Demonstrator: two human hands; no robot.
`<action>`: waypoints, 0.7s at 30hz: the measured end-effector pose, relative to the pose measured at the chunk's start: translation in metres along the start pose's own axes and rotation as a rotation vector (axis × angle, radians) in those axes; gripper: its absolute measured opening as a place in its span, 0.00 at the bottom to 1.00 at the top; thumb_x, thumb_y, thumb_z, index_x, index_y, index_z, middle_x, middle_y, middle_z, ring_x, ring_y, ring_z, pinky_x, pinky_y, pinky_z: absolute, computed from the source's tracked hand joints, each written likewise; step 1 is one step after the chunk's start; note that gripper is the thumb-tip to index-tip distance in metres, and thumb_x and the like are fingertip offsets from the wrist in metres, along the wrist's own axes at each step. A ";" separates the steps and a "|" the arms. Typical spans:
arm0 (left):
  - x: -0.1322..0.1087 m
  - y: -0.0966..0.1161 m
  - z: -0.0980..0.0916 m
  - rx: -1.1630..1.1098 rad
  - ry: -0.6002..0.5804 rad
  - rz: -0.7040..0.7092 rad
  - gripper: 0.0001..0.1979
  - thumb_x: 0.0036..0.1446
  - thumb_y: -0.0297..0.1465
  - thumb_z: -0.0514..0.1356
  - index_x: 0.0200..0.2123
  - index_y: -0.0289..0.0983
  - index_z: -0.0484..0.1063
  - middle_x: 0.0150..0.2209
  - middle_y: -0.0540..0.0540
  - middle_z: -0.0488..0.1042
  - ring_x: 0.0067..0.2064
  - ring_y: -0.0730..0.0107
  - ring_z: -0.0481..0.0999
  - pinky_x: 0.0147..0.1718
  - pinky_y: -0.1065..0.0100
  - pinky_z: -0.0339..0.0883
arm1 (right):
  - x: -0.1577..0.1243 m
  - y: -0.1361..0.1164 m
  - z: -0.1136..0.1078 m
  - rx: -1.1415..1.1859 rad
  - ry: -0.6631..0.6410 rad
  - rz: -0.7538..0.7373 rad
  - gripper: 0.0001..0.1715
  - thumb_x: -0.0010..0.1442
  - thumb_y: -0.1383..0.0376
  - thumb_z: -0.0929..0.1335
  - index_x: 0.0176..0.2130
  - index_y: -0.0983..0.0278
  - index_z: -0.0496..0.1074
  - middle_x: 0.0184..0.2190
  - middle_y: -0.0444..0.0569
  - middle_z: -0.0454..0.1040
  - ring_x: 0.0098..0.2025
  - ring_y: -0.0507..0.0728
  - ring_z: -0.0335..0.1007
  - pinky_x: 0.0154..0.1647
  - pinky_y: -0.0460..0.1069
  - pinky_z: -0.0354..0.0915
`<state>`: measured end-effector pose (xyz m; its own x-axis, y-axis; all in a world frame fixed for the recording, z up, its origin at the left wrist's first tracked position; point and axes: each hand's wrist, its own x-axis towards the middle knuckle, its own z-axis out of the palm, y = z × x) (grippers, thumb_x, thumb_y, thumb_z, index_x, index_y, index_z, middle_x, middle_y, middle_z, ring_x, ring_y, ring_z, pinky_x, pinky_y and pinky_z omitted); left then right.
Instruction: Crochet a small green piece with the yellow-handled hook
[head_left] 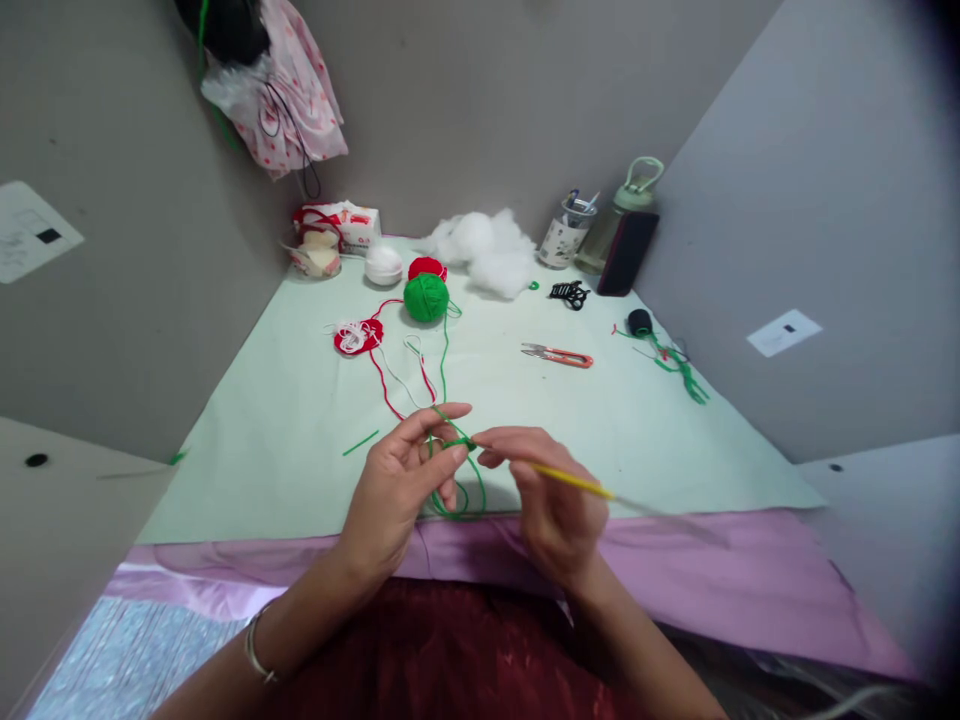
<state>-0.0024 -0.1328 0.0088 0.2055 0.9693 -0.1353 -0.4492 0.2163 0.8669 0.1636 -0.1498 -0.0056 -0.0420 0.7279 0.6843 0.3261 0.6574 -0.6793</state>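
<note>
My left hand (401, 475) pinches a small piece of green crochet (459, 444) between thumb and fingers, and green yarn runs over its raised index finger. In my right hand (559, 500) is a crochet hook (574, 481) with a yellow grip, its tip end at the green piece. The hook's far end is blurred. From the green yarn ball (426, 298) a strand (444, 355) comes down the table to my left hand. Loops of green yarn (480, 500) hang below the fingers at the table's front edge.
Thread snips (559, 355) lie right of centre. A red piece with white yarn (358, 337) lies left. White stuffing (487, 250), a pen cup (566, 235), a bottle (611, 220) and a phone (628, 253) stand at the back. Grey partitions (480, 120) enclose the table.
</note>
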 end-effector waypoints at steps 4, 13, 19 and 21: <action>0.002 0.001 0.003 -0.130 -0.013 -0.102 0.26 0.52 0.27 0.77 0.55 0.40 0.81 0.31 0.56 0.71 0.19 0.86 0.64 0.18 0.79 0.63 | -0.007 0.010 0.005 -0.333 -0.011 -0.281 0.20 0.71 0.70 0.69 0.58 0.54 0.79 0.47 0.51 0.85 0.47 0.59 0.83 0.43 0.51 0.80; 0.007 0.013 0.000 -0.257 -0.081 -0.222 0.22 0.54 0.26 0.75 0.53 0.33 0.81 0.24 0.59 0.64 0.18 0.88 0.47 0.15 0.82 0.48 | 0.007 0.003 0.008 0.312 0.164 0.236 0.13 0.74 0.66 0.67 0.45 0.57 0.82 0.37 0.47 0.81 0.31 0.53 0.76 0.34 0.51 0.75; 0.004 0.007 0.007 -0.131 -0.003 -0.128 0.25 0.49 0.29 0.78 0.51 0.37 0.82 0.35 0.53 0.74 0.18 0.91 0.57 0.15 0.80 0.52 | 0.006 0.000 0.011 0.101 0.096 0.108 0.14 0.73 0.68 0.68 0.50 0.54 0.83 0.42 0.48 0.85 0.35 0.54 0.80 0.35 0.51 0.77; 0.005 0.005 0.006 -0.153 -0.015 -0.149 0.25 0.50 0.29 0.78 0.52 0.37 0.82 0.29 0.56 0.71 0.18 0.89 0.55 0.15 0.80 0.51 | 0.003 0.000 0.010 -0.104 0.061 -0.043 0.17 0.71 0.71 0.70 0.52 0.54 0.83 0.45 0.50 0.85 0.42 0.57 0.82 0.40 0.52 0.78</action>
<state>0.0018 -0.1277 0.0158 0.2923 0.9235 -0.2485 -0.5393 0.3738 0.7546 0.1544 -0.1460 -0.0062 -0.0016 0.6841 0.7294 0.4217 0.6618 -0.6198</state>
